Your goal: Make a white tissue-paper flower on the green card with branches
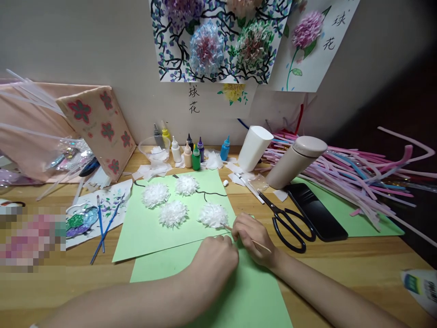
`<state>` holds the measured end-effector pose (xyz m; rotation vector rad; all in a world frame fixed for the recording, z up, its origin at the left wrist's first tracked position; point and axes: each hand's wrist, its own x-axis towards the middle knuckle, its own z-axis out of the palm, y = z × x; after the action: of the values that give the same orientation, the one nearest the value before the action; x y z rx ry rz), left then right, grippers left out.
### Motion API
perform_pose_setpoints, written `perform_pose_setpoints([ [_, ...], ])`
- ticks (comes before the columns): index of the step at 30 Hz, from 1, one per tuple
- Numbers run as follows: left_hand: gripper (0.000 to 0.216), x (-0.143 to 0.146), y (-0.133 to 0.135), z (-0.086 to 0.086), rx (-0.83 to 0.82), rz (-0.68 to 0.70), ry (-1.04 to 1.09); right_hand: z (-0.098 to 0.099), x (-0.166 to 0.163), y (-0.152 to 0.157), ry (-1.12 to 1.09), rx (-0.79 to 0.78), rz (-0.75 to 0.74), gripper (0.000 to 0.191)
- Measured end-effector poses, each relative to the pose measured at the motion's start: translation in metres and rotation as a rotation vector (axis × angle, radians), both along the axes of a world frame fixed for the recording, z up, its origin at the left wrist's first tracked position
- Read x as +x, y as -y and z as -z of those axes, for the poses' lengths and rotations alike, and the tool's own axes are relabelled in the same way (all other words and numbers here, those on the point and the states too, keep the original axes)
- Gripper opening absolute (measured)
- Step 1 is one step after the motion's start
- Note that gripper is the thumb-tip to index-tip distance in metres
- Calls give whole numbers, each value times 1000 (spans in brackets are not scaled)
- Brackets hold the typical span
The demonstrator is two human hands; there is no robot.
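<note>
My right hand (pixel 252 237) pinches a thin paintbrush (pixel 261 246) with a pale wooden handle. The brush tip is at the lower edge of a white fluffy paper-like flower (pixel 213 215). Three similar white flowers, one of them a flower (pixel 173 214) at lower centre, lie on a light green sheet (pixel 143 246) marked with thin dark branch lines. Just left of the brush, my left hand (pixel 215 257) is curled closed over the sheet's lower edge, its fingertips hidden. Beneath both hands lies a second green sheet (pixel 252 296).
Black-handled scissors (pixel 290 223), a phone (pixel 317 212) and a beige tumbler (pixel 295 161) stand or lie at right, before a heap of fuzzy stems (pixel 362 168). Paint bottles (pixel 195 158) line the back. Two blue brushes (pixel 108 228) cross beside a paint-smeared palette (pixel 82 222) at left.
</note>
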<state>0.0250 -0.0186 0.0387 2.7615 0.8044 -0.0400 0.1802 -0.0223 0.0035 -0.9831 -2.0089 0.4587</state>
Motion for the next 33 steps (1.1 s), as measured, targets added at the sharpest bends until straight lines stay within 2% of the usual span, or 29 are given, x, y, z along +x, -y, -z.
perform_pose_setpoints([
  [4,21,3,6,2,67,36,-46,-2,-2,-2,-59,-47,9,39],
  [8,25,3,4,-2,177,139,-105,-3,-4,-2,-93,-84,33,39],
  [14,31,3,2,-4,247,192,-123,-3,-3,1,-53,-11,17,39],
  [19,29,2,6,-4,258,164,-129,-6,-2,3,-32,55,-1,39],
  [24,26,0,10,-5,290,152,-147,-5,-3,1,-22,39,-4,39],
  [28,31,0,7,-4,339,133,-165,-5,-2,0,-21,4,-23,39],
  [33,26,2,4,0,381,178,-158,-1,-2,0,-53,-41,4,39],
])
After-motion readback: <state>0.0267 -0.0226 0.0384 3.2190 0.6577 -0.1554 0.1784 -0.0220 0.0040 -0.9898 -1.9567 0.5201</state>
